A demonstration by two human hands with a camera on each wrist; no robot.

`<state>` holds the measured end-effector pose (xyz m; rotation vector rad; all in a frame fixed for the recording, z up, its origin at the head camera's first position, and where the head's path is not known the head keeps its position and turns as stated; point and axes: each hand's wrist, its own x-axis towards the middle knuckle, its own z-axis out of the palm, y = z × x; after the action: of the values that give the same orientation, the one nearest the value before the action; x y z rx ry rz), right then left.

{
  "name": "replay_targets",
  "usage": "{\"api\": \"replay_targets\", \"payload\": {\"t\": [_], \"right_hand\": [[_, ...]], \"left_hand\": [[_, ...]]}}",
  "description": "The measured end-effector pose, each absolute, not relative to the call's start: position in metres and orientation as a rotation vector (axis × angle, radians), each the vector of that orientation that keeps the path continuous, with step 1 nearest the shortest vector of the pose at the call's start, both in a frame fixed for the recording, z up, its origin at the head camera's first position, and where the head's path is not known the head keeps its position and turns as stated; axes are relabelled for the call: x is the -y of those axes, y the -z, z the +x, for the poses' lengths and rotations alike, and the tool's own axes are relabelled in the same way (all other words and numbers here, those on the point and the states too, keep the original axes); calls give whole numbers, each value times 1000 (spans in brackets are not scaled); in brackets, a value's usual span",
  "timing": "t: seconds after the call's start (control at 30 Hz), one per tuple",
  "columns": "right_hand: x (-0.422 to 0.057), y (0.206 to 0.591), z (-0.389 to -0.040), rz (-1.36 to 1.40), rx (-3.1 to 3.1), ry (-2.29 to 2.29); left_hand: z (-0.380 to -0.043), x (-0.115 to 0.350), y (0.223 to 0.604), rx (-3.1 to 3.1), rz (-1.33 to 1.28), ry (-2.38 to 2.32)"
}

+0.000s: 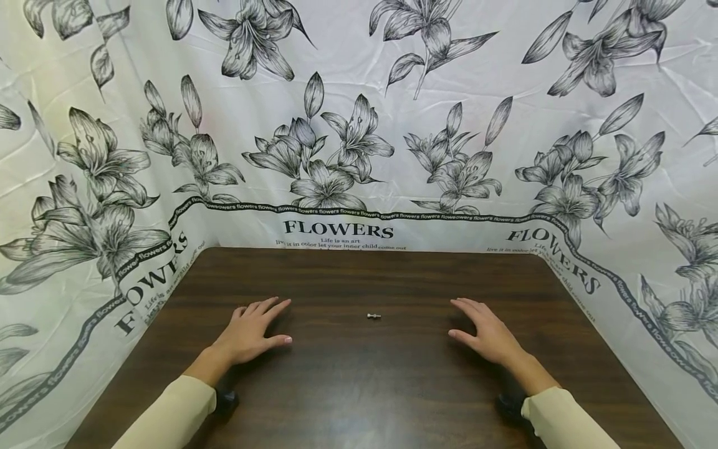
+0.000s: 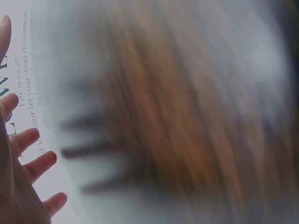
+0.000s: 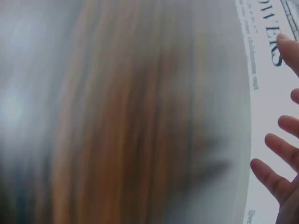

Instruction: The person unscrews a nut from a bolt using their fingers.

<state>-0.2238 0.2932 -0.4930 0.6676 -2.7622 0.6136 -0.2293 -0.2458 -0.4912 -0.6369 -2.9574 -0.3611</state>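
Note:
A small metal bolt (image 1: 373, 316), with what looks like a nut on its shank, lies on its side near the middle of the dark wooden table (image 1: 359, 386). To the left of it is my left hand (image 1: 249, 330), fingers spread and palm toward the tabletop, holding nothing. My right hand (image 1: 487, 330) is on the other side, its fingers extended and pointing inward, also with nothing in it. Both hands are well apart from the bolt. In the left wrist view the fingers (image 2: 39, 165) are spread; the right wrist view shows straight, separated fingers (image 3: 280, 144) too.
White cloth (image 1: 348, 143) printed with black flowers and lettering hangs behind the table and along both sides. Dark wrist straps (image 1: 226, 401) sit beneath the light sleeves (image 1: 174, 411). The tabletop looks blurred in both wrist views.

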Motion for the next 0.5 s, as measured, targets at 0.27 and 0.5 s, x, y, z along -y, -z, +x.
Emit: {"api": "replay_targets", "payload": {"t": [0.27, 0.5], "right_hand": [[-272, 490, -227, 695, 2697, -781], [-256, 490, -231, 718, 2681, -827]], "left_hand": [[-230, 229, 488, 2933, -653, 499], [-235, 215, 484, 2954, -655, 557]]}}
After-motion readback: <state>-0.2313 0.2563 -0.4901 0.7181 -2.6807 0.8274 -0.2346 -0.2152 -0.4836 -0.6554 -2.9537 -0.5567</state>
